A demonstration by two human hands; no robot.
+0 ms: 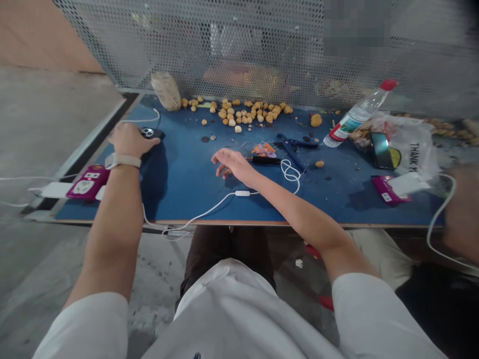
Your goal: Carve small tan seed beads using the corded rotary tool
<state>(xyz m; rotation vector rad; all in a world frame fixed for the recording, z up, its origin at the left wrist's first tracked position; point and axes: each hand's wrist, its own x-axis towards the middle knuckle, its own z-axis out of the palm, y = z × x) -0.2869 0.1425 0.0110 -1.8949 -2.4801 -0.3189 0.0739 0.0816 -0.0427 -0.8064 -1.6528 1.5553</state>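
A clear, red-capped plastic bottle (pixel 354 119) stands on the blue desk (pixel 187 169). Left of it, the right hand (pixel 236 163) hangs, fingers parted; farther left, the left hand (pixel 129 138) touches a black, round-lensed device (pixel 152 133), grip unclear

I've got a mesh panel (pixel 254 45) right behind the desk (pixel 190 174). Back left there's a container (pixel 166 91), with little balls (pixel 269 118) strung along the back to its right. At the left end my left grip (pixel 130 139) has a phone (pixel 151 133), a power strip (pixel 90 183) nearer the front edge. Mid-desk, my right grip (pixel 232 163) is just left of a corded tool (pixel 265 160), pliers (pixel 290 148) behind and right. Further right: bottle (pixel 350 122), plastic bag (pixel 419 144), second phone (pixel 380 149) at its front left, another strip (pixel 387 190) in front.
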